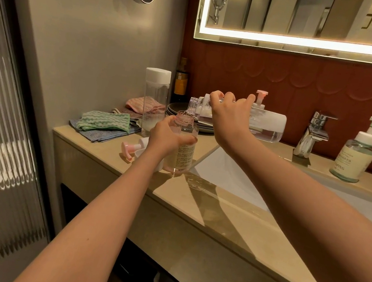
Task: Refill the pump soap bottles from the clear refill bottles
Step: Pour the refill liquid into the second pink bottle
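Note:
My left hand (168, 136) grips an uncapped pink soap bottle (181, 154) standing on the counter's front left. My right hand (228, 114) holds a clear refill bottle (267, 125) tipped on its side, its open mouth just above the pink bottle's neck, a thin stream of liquid falling in. The pink pump head (130, 150) with its white collar lies on the counter to the left of the bottle. A second clear refill bottle (154, 102) with a white cap stands upright behind. Another pink pump bottle (260, 99) shows behind the tipped one. A green pump bottle (356, 154) stands at the right.
Folded cloths (105, 124) lie at the counter's left, with stacked grey plates (180, 109) and a dark bottle (181, 79) behind. A chrome tap (313, 133) rises over the white sink (224, 168). A wet patch (198, 182) glistens on the beige counter (228, 222).

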A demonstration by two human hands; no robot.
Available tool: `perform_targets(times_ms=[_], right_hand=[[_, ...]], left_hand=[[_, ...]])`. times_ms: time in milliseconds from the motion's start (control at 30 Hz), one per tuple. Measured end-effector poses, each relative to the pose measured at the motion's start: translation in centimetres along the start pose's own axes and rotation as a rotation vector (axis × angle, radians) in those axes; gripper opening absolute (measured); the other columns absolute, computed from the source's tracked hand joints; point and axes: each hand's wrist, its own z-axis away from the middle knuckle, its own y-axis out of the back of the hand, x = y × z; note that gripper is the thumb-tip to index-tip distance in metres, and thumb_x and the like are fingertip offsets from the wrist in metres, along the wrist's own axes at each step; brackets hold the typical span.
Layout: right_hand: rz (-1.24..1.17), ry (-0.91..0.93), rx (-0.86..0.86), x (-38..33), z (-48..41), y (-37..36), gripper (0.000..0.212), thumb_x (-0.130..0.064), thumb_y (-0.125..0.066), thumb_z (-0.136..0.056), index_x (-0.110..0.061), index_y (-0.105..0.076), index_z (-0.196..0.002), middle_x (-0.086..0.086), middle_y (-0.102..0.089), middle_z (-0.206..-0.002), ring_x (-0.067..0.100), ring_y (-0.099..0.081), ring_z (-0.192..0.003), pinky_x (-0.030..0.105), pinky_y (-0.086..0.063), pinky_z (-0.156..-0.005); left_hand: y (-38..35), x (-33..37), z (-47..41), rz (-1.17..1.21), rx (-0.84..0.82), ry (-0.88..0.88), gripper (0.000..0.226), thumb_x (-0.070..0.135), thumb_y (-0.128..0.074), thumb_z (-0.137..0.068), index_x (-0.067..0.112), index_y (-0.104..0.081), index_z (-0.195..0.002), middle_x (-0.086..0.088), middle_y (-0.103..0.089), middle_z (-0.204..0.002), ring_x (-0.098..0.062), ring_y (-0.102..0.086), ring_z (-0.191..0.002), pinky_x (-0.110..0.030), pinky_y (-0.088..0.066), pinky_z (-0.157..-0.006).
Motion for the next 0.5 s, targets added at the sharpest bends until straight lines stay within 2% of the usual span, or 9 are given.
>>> perform_targets(times_ms=[500], right_hand=[[0.007, -0.011, 0.003, -0.10, -0.37, -0.46, 0.064, -0.014, -0.062, -0.085, -0.006, -0.027, -0.137, 0.016, -0.048, -0.124, 0.031, -0.050, -0.110, 0.049, -0.027, -0.103]], left_hand=[[0.05, 0.04, -0.01, 0.007, -0.004, 0.003, 0.083, 0.026, -0.077, -0.074, 0.013, -0.033, -0.142, -0.006, -0.043, -0.143, -0.026, -0.040, -0.129, -0.035, -0.040, -0.097]])
